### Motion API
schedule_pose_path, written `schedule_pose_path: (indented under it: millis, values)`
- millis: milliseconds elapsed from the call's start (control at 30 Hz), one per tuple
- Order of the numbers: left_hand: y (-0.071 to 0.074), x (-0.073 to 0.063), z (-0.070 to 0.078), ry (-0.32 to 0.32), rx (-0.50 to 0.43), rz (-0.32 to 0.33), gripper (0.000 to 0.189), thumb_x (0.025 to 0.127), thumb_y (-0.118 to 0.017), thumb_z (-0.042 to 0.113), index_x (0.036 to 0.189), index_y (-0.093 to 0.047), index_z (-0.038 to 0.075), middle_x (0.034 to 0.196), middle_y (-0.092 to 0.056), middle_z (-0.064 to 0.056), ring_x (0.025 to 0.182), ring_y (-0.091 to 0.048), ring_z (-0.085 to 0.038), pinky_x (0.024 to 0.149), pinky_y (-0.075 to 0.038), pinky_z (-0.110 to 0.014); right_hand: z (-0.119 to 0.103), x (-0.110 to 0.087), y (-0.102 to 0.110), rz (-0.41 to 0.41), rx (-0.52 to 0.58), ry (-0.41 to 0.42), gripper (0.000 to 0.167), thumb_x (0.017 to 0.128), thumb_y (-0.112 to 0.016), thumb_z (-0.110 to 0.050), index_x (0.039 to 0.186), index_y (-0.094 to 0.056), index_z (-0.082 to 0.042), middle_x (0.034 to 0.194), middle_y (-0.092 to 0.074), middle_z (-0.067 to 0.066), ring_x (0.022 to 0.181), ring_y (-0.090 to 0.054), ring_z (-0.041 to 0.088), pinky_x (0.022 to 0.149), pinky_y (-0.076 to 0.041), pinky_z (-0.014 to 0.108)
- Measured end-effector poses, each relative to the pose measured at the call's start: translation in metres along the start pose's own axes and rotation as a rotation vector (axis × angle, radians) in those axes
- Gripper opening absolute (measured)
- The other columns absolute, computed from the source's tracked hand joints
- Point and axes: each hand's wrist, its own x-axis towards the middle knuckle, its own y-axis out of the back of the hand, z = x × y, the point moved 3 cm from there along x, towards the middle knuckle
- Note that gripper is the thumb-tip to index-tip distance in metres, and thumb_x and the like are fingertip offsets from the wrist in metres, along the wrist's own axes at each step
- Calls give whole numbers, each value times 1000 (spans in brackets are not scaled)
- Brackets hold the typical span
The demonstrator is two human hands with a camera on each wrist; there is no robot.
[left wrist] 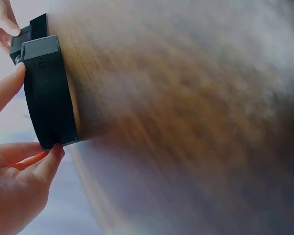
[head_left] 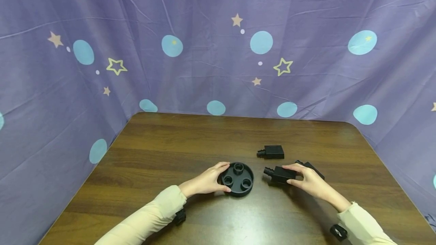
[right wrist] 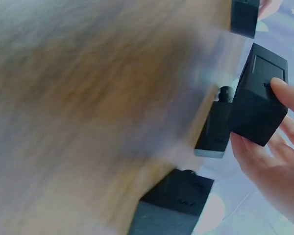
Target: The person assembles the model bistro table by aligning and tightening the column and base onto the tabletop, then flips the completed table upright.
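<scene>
My left hand (head_left: pixel 207 180) grips the left rim of a round, shallow black base (head_left: pixel 237 181), thumb near and fingers far. Three ring-shaped sockets stand inside it. In the left wrist view the side wall of this base (left wrist: pixel 49 100) carries small raised lettering. To the right, my right hand (head_left: pixel 310 183) pinches a black rectangular block with a ridged round neck (head_left: pixel 281 175). The neck points left toward the base, a short gap apart. Seen from the right wrist, thumb and fingers hold opposite sides of the block (right wrist: pixel 259 98); its neck is hidden there.
A similar black block with a neck (head_left: pixel 274 152) lies behind the held one. Another such block (head_left: pixel 315 170) lies just behind my right hand, partly covered by it. All are on a brown wooden table (head_left: pixel 177 135), with a purple patterned curtain (head_left: pixel 211 71) behind its far edge.
</scene>
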Motion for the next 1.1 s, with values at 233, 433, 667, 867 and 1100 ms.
schedule_pose_path:
  millis: [233, 433, 667, 867, 1100]
  values:
    - [2, -1, 1, 11, -12, -4, 78, 72, -72, 32, 128, -37, -10, 133, -38, -15, 120, -39, -26, 99, -34, -36, -12, 5, 2, -69, 146, -79, 42, 79, -66, -16, 115, -55, 2, 107, -57, 16, 90, -60, 24, 70, -52, 24]
    - [3, -1, 2, 8, -11, 6, 78, 71, -73, 31, 128, -38, -10, 132, -39, -16, 120, -40, -26, 99, -35, -36, -20, 9, 0, -108, 270, -135, 41, 81, -64, -19, 115, -54, 2, 111, -54, 20, 91, -60, 26, 68, -52, 23]
    - [2, 0, 1, 6, -10, 12, 79, 70, -74, 32, 127, -38, -10, 132, -39, -17, 120, -40, -26, 99, -35, -36, -29, 14, -2, -157, 317, -192, 41, 82, -63, -25, 116, -55, -4, 115, -53, 19, 85, -61, 10, 64, -51, 23]
    - [2, 0, 1, 4, 0, 20, 79, 70, -74, 32, 127, -39, -10, 131, -40, -16, 119, -41, -25, 99, -35, -35, -36, 20, -4, -176, 229, -200, 36, 82, -61, -31, 112, -59, -12, 108, -59, 11, 69, -55, 4, 56, -46, 20]
    - [2, -1, 1, 3, -4, 20, 79, 70, -74, 32, 127, -39, -10, 131, -40, -16, 119, -41, -26, 99, -35, -35, -38, 27, -9, -186, 197, -214, 34, 82, -60, -36, 108, -62, -13, 99, -62, 4, 63, -51, 5, 53, -44, 20]
